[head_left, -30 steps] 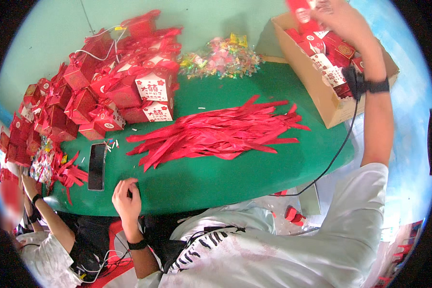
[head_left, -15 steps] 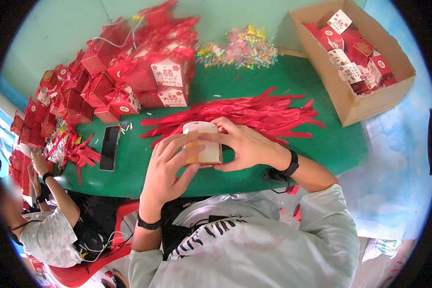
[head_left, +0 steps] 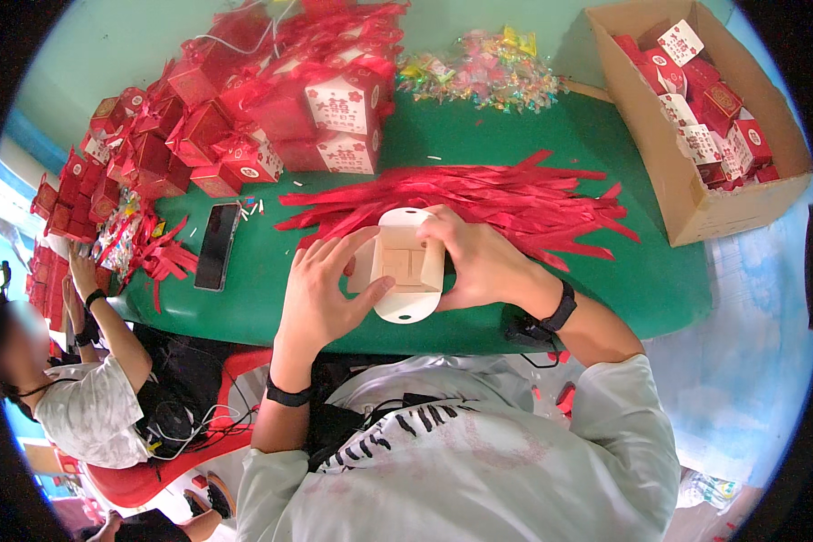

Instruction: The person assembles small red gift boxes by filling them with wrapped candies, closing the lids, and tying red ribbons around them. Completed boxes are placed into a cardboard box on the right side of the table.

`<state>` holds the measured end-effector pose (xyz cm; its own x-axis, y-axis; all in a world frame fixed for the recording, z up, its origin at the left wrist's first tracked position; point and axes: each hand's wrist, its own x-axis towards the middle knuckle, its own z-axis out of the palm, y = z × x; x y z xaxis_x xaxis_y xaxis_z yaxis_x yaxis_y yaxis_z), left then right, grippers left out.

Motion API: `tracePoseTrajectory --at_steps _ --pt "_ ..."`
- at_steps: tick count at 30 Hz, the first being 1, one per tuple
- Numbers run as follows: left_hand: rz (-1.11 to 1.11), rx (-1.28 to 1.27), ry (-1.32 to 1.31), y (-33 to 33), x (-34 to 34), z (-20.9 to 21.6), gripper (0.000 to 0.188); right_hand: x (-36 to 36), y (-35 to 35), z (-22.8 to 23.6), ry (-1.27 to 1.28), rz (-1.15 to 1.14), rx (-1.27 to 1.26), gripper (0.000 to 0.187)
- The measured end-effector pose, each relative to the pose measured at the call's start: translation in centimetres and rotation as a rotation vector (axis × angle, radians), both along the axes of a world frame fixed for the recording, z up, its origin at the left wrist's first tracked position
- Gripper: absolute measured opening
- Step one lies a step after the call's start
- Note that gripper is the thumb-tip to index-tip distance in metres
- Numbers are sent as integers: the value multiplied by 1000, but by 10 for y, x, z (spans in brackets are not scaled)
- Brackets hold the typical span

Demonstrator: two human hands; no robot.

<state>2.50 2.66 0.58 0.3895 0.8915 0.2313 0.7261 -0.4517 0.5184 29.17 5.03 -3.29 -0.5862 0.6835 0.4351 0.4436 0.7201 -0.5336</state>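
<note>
Clearly, the green table (head_left: pixel 623 303) takes up the most room. Next in size comes the heap of red and white gift boxes (head_left: pixel 199 135) stacked on its left part, then the cardboard carton (head_left: pixel 736 217) at the far right, loaded with more such boxes. A long bundle of red ribbons (head_left: pixel 479 194) lies across the middle, and wrapped candies (head_left: pixel 488 70) sit in a pile beyond it. The left hand (head_left: pixel 319 285) and right hand (head_left: pixel 483 262) grasp a small open box (head_left: pixel 404 264) from either side, its mouth facing up and flaps spread, above the table just on the near side of the ribbons. A dark phone (head_left: pixel 217 248) lies to their left, near tiny white sticks (head_left: pixel 248 204).
</note>
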Motion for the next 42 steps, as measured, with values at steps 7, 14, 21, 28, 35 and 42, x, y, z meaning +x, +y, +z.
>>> tracePoseTrajectory --at_steps 7,14,21,28,35,42 --pt "-129 449 72 2 -3 -5 52 -7 0 -2 201 -53 -135 101" --pt "-181 223 74 7 -12 -10 55 -2 12 -12 266 157 -206 84" --pt "-197 75 -46 13 -15 -23 101 2 7 -10 207 164 -352 59" --pt "-232 72 -302 28 -19 -58 107 16 26 38 58 -44 37 32" --pt "-224 147 -375 29 -15 -70 117 122 201 43 -361 -911 -269 70" --pt "-244 130 -380 30 -18 -80 116 157 250 -33 -408 -1055 -67 91"
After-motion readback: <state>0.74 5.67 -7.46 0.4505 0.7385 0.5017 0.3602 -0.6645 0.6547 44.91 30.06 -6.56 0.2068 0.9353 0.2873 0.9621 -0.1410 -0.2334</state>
